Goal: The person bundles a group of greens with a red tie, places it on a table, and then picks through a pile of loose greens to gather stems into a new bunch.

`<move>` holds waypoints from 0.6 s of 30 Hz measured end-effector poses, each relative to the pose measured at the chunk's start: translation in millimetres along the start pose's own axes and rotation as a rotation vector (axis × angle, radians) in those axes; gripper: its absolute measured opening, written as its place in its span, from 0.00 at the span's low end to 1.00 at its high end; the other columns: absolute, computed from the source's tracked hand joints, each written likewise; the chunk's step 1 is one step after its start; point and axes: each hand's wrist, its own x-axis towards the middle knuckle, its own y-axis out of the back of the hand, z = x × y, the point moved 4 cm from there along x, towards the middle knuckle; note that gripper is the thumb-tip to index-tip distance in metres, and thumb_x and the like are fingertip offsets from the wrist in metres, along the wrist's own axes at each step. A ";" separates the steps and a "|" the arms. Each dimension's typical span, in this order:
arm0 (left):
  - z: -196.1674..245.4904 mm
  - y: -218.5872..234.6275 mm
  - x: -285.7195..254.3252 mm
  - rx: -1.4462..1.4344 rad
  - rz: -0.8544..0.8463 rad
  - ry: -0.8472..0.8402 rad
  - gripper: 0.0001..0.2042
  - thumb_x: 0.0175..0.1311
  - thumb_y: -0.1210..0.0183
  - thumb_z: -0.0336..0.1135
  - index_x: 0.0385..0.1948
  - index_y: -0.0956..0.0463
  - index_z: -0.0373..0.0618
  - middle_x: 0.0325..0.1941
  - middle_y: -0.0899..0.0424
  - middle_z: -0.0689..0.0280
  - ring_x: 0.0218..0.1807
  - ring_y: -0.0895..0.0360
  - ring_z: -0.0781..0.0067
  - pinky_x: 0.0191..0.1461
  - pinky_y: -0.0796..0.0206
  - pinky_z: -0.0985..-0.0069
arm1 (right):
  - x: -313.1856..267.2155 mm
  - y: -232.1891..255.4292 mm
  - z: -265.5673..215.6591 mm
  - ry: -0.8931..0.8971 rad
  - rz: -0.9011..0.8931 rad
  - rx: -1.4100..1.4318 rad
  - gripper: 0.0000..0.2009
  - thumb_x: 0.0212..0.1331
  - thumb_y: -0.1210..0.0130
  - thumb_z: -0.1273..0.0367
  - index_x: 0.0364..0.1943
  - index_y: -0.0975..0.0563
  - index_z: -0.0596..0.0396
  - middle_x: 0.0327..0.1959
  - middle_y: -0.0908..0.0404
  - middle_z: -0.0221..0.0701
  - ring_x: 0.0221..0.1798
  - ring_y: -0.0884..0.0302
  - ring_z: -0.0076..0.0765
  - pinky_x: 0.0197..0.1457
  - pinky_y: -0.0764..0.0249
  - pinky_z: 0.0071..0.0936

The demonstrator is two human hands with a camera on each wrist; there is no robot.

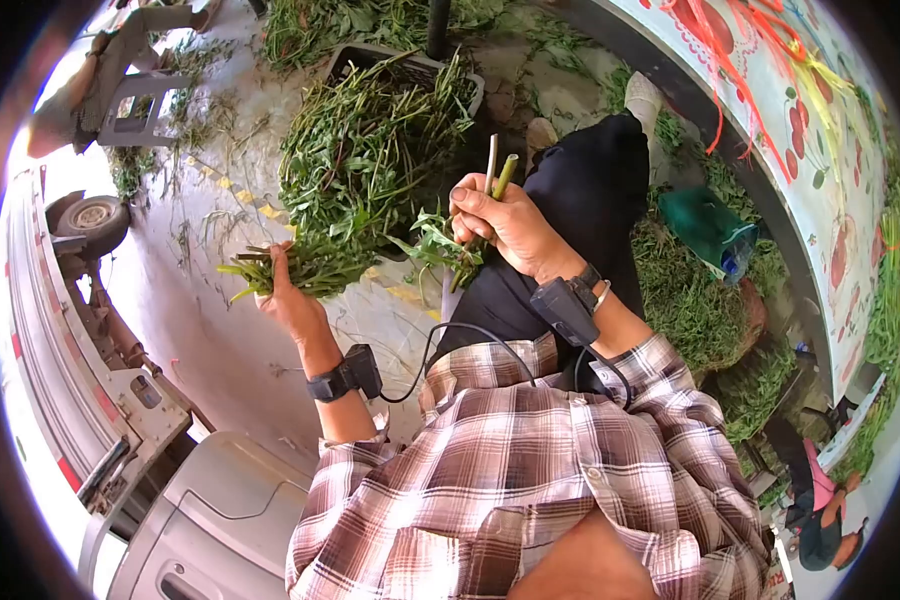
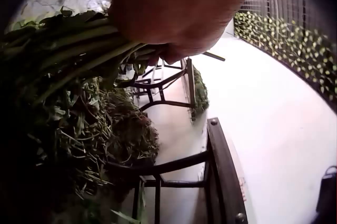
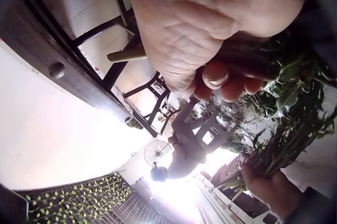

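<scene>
My left hand (image 1: 295, 305) grips a thick bunch of leafy green stems (image 1: 330, 268), cut ends pointing left, leaves trailing right. In the left wrist view the same bunch (image 2: 79, 45) spreads out from under the hand (image 2: 179, 8). My right hand (image 1: 515, 225) pinches a few thick stems (image 1: 507, 176) between thumb and fingers. Their cut ends stick up above the hand, and leaves (image 1: 435, 243) hang below it. In the right wrist view the palm (image 3: 210, 29) hides most of these stems. Between and beyond both hands, a heap of greens (image 1: 370, 150) overflows a dark plastic crate (image 1: 410, 62).
At the right stands a table with a cherry-print cloth (image 1: 815, 150), with red ribbons (image 1: 715, 70) on it. Below it are a green bag (image 1: 705, 225) and more greens (image 1: 690, 310). A grey stool (image 1: 140, 110), a person (image 1: 80, 90) and a vehicle (image 1: 70, 350) are at the left.
</scene>
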 end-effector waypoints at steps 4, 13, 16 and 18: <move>-8.3 11.2 5.8 0.060 0.008 -0.046 0.06 0.57 0.42 0.27 0.33 0.24 0.35 0.33 0.20 0.62 0.33 0.25 0.75 0.38 0.32 0.78 | 3.6 -1.3 1.3 -0.003 0.010 -0.004 0.09 0.59 0.47 0.66 0.27 0.27 0.56 0.14 0.37 0.21 0.20 0.36 0.19 0.30 0.35 0.21; 1.1 9.6 -0.4 -0.023 0.017 -0.001 0.06 0.59 0.43 0.29 0.31 0.24 0.35 0.31 0.21 0.64 0.32 0.26 0.77 0.36 0.31 0.78 | 11.3 3.8 6.7 0.018 0.085 -0.139 0.09 0.60 0.49 0.66 0.27 0.28 0.57 0.15 0.36 0.22 0.19 0.36 0.20 0.28 0.34 0.21; -1.7 5.3 -0.7 -0.043 -0.008 -0.032 0.06 0.59 0.43 0.29 0.31 0.24 0.35 0.31 0.21 0.64 0.32 0.26 0.76 0.36 0.31 0.77 | 27.3 -4.0 24.9 -0.022 0.084 -0.227 0.08 0.59 0.50 0.69 0.37 0.26 0.59 0.15 0.37 0.21 0.17 0.35 0.18 0.23 0.33 0.21; 4.4 -2.1 -8.3 -0.044 -0.030 -0.015 0.05 0.59 0.43 0.29 0.32 0.24 0.35 0.31 0.20 0.63 0.32 0.26 0.76 0.36 0.31 0.77 | 40.9 -14.8 46.6 -0.064 0.013 -0.317 0.12 0.56 0.50 0.71 0.45 0.27 0.56 0.16 0.33 0.22 0.15 0.34 0.19 0.18 0.36 0.20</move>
